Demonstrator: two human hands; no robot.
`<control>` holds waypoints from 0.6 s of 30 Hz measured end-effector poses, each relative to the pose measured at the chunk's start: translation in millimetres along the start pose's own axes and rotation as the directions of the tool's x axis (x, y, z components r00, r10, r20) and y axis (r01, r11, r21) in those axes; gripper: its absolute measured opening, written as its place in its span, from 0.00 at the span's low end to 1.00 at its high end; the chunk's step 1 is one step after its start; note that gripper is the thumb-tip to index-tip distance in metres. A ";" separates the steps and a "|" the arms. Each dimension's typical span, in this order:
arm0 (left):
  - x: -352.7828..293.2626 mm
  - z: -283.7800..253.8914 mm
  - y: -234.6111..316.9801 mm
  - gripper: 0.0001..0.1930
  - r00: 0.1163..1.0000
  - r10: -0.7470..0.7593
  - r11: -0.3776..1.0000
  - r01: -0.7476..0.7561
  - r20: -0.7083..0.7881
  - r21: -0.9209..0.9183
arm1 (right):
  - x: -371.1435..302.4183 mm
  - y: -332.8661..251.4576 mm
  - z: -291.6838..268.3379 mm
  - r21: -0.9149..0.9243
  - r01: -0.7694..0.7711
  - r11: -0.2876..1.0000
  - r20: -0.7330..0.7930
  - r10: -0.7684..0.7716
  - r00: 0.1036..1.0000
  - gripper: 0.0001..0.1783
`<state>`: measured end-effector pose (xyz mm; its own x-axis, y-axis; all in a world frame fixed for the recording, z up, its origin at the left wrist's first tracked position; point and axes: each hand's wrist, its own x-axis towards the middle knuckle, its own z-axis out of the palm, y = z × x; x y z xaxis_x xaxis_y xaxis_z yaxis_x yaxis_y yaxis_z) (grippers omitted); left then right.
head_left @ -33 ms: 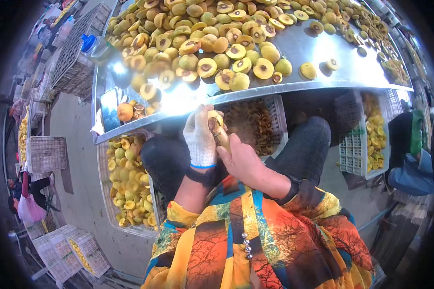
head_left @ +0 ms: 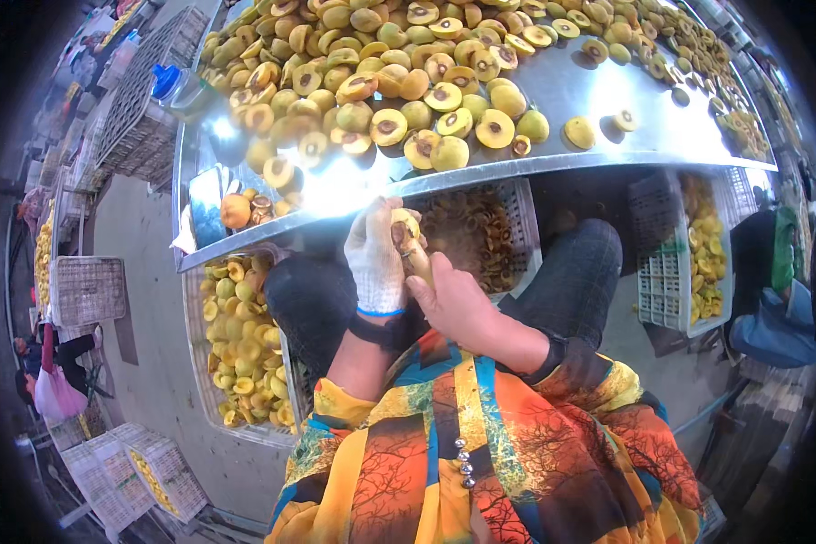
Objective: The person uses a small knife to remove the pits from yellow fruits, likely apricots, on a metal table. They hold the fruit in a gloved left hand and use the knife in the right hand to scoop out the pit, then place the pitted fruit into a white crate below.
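Head view, and I'm looking straight down on a yellow fruit (head_left: 404, 228) held just below the front edge of the metal surface (head_left: 607, 100). It's a small, rounded piece, yellow-skinned with a brownish patch facing me; whether it's whole or already cut I can't tell from here. The left hand (head_left: 376, 258), in a white knitted glove with a blue cuff, has its grip clenched around the fruit, fingers curled up over it, wrist bent upward from the forearm. The right hand (head_left: 453, 304) is bare and pressed right against the gloved one, thumb pointing up toward the fruit, its grip closed on a slim pale tool (head_left: 417, 258) whose tip touches the fruit. Both forearms come up from the bright patterned sleeves and meet over the lap. Just behind the hands sits a crate of brown pits (head_left: 471, 227). Up on the surface lies a big spread of halved fruit (head_left: 381, 82), cut faces up. Left of my knee, a crate of yellow fruit (head_left: 236, 344) sits on the floor.
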<state>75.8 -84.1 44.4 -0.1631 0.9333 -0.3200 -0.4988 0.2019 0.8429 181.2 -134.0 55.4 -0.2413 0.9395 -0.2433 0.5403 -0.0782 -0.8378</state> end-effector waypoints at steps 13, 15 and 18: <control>4.6 -8.3 -5.7 0.15 0.990 -0.094 0.992 0.085 0.103 0.088 | -2.7 -0.9 -12.7 0.387 -0.299 0.872 0.343 0.165 0.925 0.18; 7.8 -12.7 -2.4 0.16 0.960 -0.209 0.977 0.197 0.184 0.078 | -4.1 8.4 -13.2 0.594 -0.425 0.683 0.487 0.114 0.866 0.17; 9.8 -14.6 -1.9 0.17 0.933 -0.254 0.967 0.242 0.255 0.079 | -3.4 14.2 -15.7 0.696 -0.610 0.379 0.658 0.005 0.753 0.19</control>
<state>62.7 -79.6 33.3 0.1913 0.8951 -0.4027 -0.4550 0.4444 0.7717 202.4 -133.1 52.0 -0.7093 0.4877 -0.5090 -0.2087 -0.8349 -0.5093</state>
